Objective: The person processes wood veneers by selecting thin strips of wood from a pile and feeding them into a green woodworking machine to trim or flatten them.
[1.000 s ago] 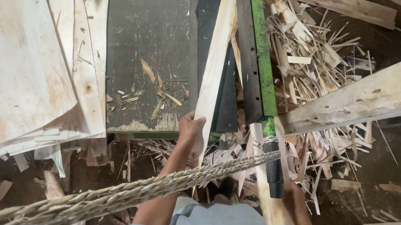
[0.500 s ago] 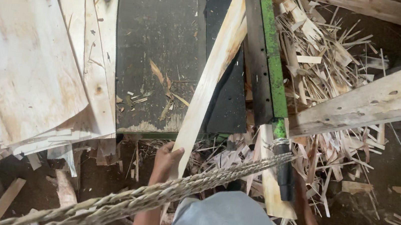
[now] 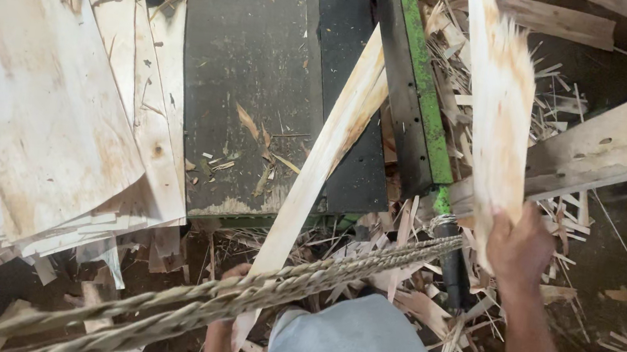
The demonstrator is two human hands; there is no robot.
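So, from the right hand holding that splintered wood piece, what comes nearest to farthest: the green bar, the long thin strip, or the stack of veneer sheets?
From the right hand, head view:
1. Green bar, just to its left.
2. Long thin strip, middle, leaning across the dark table.
3. Stack of veneer sheets, far left.

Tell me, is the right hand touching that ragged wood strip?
Touching: the head view shows the right hand gripping the bottom end of the ragged wood strip.

Both hands grip veneer strips above a dark machine bed.

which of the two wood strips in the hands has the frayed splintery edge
The wide pale veneer strip gripped by the right hand; the narrow pale strip at the left hand has clean edges.
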